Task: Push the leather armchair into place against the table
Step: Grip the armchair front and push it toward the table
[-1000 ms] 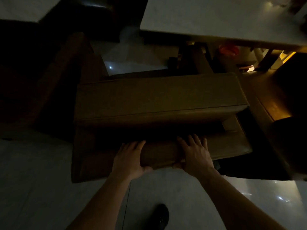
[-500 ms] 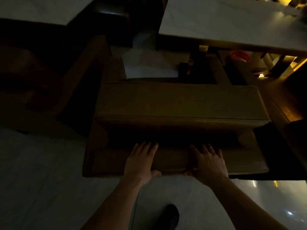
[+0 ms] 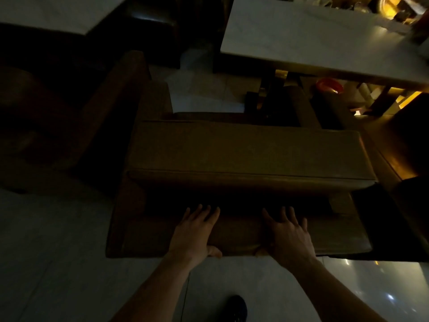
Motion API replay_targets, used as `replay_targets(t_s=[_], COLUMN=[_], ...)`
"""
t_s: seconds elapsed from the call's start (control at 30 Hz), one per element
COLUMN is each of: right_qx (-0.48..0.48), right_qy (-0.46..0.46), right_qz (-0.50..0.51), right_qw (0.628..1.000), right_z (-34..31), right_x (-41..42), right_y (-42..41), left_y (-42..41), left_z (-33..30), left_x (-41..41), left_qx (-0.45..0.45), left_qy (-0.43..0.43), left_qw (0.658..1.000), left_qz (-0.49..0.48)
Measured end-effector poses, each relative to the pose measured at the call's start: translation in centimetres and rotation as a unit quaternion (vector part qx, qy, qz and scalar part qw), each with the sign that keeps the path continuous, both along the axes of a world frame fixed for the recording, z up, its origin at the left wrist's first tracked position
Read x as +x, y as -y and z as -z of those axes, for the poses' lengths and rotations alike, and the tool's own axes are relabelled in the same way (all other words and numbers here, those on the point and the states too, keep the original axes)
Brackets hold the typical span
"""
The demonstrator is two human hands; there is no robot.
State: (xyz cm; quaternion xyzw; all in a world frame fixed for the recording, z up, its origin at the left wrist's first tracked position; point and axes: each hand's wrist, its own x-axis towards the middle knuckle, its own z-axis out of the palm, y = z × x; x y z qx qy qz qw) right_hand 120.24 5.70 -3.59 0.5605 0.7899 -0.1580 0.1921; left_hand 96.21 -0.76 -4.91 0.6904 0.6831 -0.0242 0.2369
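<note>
The room is dim. A brown leather armchair (image 3: 250, 152) fills the middle of the view, seen from behind and above, its broad back top facing me. Beyond it stands a pale-topped table (image 3: 313, 40), whose dark base shows just past the chair's seat. My left hand (image 3: 195, 233) and my right hand (image 3: 290, 235) lie flat on the lower rear ledge of the chair, fingers spread over its top and thumbs hooked under its near edge. The chair's seat is mostly hidden by its back.
Another brown armchair (image 3: 69, 126) stands close on the left, and a second pale table (image 3: 53, 12) is at the upper left. A red bowl-like object (image 3: 329, 86) sits under the right table. Dark furniture (image 3: 413, 194) flanks the right. My shoe (image 3: 236, 307) is on the tiled floor.
The armchair has swung from skewed to square with the table and slid forward towards it. Both hands stayed on the rear ledge and moved with it.
</note>
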Motion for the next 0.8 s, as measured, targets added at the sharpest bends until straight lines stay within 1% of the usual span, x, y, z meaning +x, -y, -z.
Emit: replay_targets(t_s=[0.2, 0.53, 0.8], right_qx=[0.031, 0.034, 0.014], right_qy=[-0.025, -0.019, 0.001], right_qz=[0.001, -0.003, -0.008], right_qw=[0.999, 0.999, 1.000], right_z=[0.1, -0.2, -0.9], right_x=[-1.2, -5.0, -6.0], right_y=[-3.4, -11.1, -12.4], left_y=[-3.7, -11.7, -12.5], left_z=[-0.3, -0.7, 0.1], left_x=[-1.7, -5.2, -5.8], left_qx=[0.002, 0.003, 0.018], left_qy=[-0.002, -0.010, -0.005], left_qw=[1.000, 1.000, 0.999], left_qz=[0.000, -0.009, -0.027])
